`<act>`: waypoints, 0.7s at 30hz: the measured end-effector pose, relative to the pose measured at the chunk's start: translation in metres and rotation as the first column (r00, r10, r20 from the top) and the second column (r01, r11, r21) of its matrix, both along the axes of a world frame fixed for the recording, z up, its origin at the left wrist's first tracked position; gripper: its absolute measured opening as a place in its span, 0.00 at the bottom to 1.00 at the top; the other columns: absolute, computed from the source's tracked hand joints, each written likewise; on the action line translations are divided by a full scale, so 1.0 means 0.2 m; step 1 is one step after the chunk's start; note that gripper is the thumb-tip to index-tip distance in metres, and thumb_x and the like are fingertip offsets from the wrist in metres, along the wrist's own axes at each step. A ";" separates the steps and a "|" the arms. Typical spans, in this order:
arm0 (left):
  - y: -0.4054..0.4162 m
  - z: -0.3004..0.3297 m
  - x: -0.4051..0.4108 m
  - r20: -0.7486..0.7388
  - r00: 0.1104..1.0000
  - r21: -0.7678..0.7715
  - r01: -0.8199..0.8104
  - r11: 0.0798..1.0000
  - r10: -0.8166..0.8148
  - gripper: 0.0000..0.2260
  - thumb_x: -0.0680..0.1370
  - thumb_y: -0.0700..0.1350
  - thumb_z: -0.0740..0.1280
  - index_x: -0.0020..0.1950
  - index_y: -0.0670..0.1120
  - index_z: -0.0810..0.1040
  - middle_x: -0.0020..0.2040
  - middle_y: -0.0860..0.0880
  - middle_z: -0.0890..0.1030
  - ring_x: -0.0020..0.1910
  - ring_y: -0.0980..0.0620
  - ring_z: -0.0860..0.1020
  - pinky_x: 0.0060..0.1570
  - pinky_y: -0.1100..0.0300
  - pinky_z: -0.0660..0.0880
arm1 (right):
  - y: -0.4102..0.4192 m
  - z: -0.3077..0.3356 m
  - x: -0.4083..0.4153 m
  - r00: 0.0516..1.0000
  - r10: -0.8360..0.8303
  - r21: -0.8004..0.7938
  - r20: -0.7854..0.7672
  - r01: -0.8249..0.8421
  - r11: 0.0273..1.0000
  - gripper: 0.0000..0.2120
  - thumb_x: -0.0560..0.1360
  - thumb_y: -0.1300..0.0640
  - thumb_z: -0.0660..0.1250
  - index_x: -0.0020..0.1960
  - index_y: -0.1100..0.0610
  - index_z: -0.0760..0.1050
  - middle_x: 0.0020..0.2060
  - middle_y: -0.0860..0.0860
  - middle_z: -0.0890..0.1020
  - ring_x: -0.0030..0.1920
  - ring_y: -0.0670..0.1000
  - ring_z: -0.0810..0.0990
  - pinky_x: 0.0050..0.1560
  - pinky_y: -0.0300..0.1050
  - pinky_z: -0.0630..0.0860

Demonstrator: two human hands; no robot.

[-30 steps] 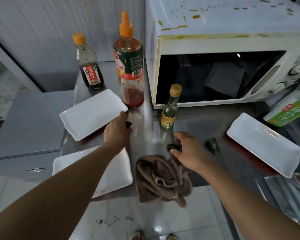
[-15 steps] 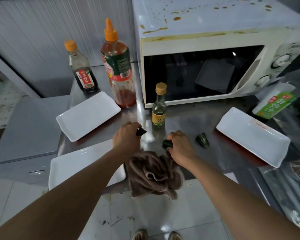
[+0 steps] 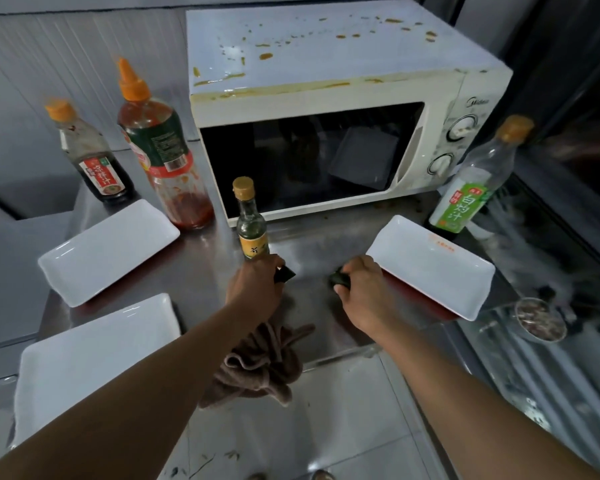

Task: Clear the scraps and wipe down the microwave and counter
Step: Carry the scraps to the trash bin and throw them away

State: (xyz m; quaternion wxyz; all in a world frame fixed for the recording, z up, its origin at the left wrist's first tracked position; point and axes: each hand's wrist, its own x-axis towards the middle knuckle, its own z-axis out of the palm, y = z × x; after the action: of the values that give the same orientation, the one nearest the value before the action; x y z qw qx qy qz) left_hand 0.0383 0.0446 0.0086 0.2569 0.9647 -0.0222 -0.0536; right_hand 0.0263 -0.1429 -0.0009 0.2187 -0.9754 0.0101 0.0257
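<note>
Each hand pinches a dark scrap: left hand (image 3: 257, 292), right hand (image 3: 361, 292). Likely gathering them before wiping; the cloth (image 3: 257, 368) waits just behind the left wrist.

Head view, steeply down, close

Microwave (image 3: 326, 109) behind small bottle (image 3: 250, 223); plates (image 3: 104, 251) left, plate (image 3: 430, 268) right.

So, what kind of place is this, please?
Most likely a kitchen, perhaps a working one: a stained white microwave stands on a steel counter, with sauce bottles and white rectangular plates around it.
</note>
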 end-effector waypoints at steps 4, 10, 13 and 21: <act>-0.09 -0.01 0.00 0.006 0.999 -0.013 0.051 0.999 -0.051 0.15 0.74 0.38 0.66 0.60 0.46 0.76 0.57 0.43 0.78 0.55 0.43 0.77 0.52 0.50 0.76 | -0.07 0.00 -0.02 0.999 -0.043 0.006 0.010 0.043 0.999 0.13 0.75 0.58 0.66 0.57 0.59 0.72 0.57 0.56 0.72 0.58 0.56 0.71 0.55 0.47 0.70; -0.26 -0.02 0.03 0.044 0.980 -0.042 0.193 0.980 -0.191 0.11 0.73 0.35 0.65 0.54 0.45 0.78 0.52 0.45 0.77 0.49 0.45 0.77 0.50 0.49 0.76 | -0.23 0.01 -0.04 0.998 -0.059 0.001 -0.016 0.059 0.998 0.14 0.76 0.59 0.65 0.60 0.61 0.71 0.56 0.57 0.74 0.58 0.57 0.73 0.58 0.47 0.69; -0.34 -0.03 0.06 0.064 0.971 -0.050 0.234 0.971 -0.231 0.12 0.73 0.33 0.65 0.53 0.46 0.78 0.53 0.47 0.76 0.50 0.47 0.77 0.49 0.49 0.76 | -0.26 0.00 -0.03 0.998 -0.056 0.017 -0.027 0.056 0.998 0.14 0.76 0.58 0.66 0.60 0.61 0.71 0.56 0.57 0.75 0.57 0.57 0.74 0.59 0.48 0.71; -0.42 -0.10 0.14 0.054 0.956 0.112 0.283 0.953 -0.290 0.16 0.71 0.36 0.66 0.54 0.53 0.76 0.54 0.51 0.79 0.53 0.47 0.77 0.41 0.59 0.67 | -0.32 -0.05 0.00 0.998 -0.056 0.026 -0.019 0.056 0.998 0.13 0.76 0.58 0.66 0.59 0.59 0.71 0.55 0.57 0.77 0.57 0.56 0.74 0.57 0.47 0.71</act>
State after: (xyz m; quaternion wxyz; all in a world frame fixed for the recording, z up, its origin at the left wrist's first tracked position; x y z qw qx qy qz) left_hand 0.0663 -0.0395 -0.0123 0.1956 0.9645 -0.1679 -0.0578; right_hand 0.0253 -0.2060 -0.0116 0.2323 -0.9714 0.0390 0.0286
